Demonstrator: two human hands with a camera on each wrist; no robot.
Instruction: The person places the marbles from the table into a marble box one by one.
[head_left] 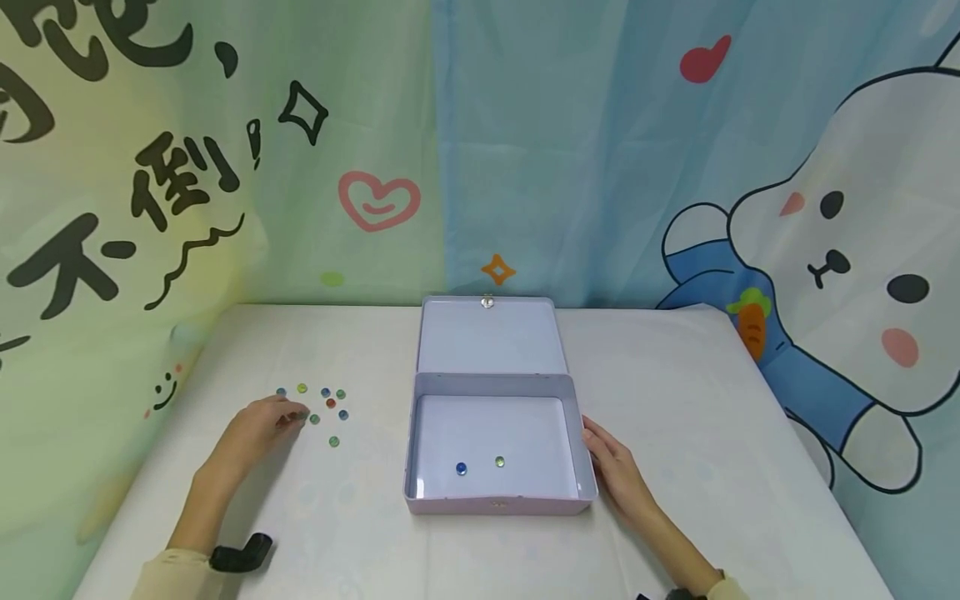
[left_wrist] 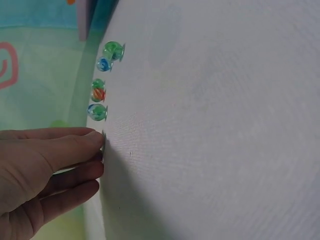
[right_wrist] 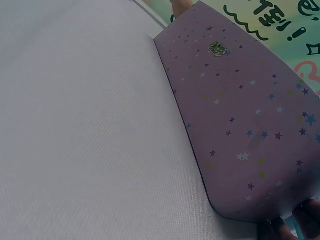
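On the left of the table my left hand (head_left: 262,427) reaches down among several small glass marbles (head_left: 331,403). Thumb and fingertips come together at the cloth and pinch a marble, mostly hidden by the fingers. In the left wrist view, green, blue and orange marbles (left_wrist: 98,93) lie just beyond the left hand (left_wrist: 55,170). A lilac box (head_left: 491,505) with its lid folded back stands mid-table. Inside lie a blue marble (head_left: 461,469) and a yellow-green marble (head_left: 499,462). My right hand (head_left: 618,471) holds the box's right side wall; its fingers (right_wrist: 305,220) show at the box's corner.
A white cloth (head_left: 675,400) covers the table. The open lid (head_left: 491,337) lies behind the box, its metal clasp (head_left: 487,302) at the far edge. A printed curtain (head_left: 525,150) hangs behind the table. Black straps (head_left: 242,554) sit on the wrists.
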